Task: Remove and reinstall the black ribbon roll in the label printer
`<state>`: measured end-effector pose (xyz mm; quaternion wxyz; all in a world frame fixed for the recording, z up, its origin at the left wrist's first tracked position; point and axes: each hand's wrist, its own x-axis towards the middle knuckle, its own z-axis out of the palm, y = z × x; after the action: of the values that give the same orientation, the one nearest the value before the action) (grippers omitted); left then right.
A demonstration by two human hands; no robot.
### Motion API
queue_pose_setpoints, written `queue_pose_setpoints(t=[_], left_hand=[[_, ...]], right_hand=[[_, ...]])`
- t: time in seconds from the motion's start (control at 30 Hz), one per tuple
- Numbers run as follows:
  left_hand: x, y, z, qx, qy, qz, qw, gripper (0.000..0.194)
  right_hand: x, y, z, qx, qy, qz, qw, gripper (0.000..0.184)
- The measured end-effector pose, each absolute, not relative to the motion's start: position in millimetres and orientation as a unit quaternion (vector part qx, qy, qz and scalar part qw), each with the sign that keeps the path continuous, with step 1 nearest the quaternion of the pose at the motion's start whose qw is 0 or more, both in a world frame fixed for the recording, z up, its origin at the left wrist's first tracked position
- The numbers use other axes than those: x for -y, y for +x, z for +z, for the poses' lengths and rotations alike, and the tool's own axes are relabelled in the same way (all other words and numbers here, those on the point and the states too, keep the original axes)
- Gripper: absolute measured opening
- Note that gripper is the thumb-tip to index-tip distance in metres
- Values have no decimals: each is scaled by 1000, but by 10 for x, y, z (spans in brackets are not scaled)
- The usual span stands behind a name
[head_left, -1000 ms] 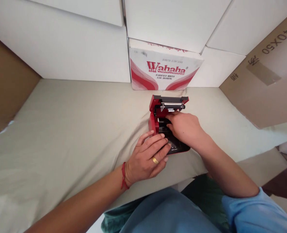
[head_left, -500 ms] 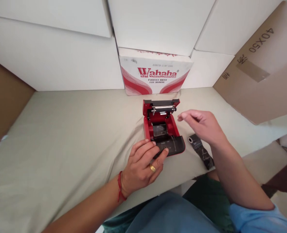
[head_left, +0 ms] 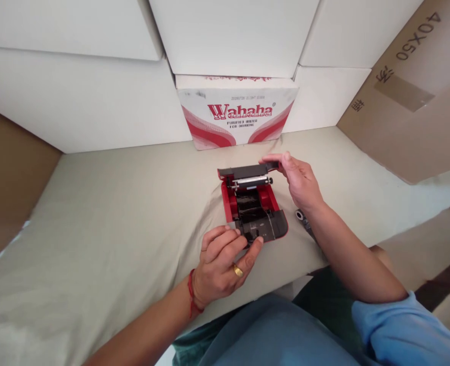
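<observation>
A left hand (head_left: pixel 225 258) presses a strip (head_left: pixel 249 202) over the near edge of a printer (head_left: pixel 269 198) on the cloth (head_left: pixel 141 203) — apparently steadying both, any pinch hidden — while the right hand (head_left: pixel 299 180) grips the raised lid's (head_left: pixel 244 171) right end.

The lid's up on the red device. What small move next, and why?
I'd probably swing the lid down gently with the right hand: its fingers are already at the lid's edge, a dark strip lies in the open bay, and the left hand rests at the front.
</observation>
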<state>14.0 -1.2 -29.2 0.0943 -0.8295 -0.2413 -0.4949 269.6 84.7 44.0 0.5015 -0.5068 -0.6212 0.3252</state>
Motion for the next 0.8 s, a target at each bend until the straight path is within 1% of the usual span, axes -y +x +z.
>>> queue_pose_setpoints(t=[0.1,0.2,0.27,0.33,0.4,0.47,0.57,0.63,0.8], left_hand=[[47,110,-257,245,-839,-476,100,40],[89,101,-210,248,-847,-461,96,39],[125,113,-197,260,-843,-460,96,39],[164,130,-206,276,-837,-463,98,41],[193,140,-224,286,-834,-462,93,46],[193,131,-236,289,-837,-459,67,52],[113,75,-212,282,-834,-474,-14,61],[9,19,-175,294,-817,-489,-88,62],[-319,-101,-157,349,-723,-493,-335,55]], right_hand=[[-679,2729,439,640,-472,301,526,64],[-518,2765,412,675,-439,283,520,56],[-410,2788,350,704,-437,258,497,56],[-296,2805,259,731,-451,231,457,54],[-188,2811,170,750,-465,211,421,47],[-111,2807,112,758,-469,200,406,40],[-82,2793,96,758,-462,208,410,36],[-100,2779,108,748,-457,224,426,36],[-73,2705,129,712,-467,233,469,34]])
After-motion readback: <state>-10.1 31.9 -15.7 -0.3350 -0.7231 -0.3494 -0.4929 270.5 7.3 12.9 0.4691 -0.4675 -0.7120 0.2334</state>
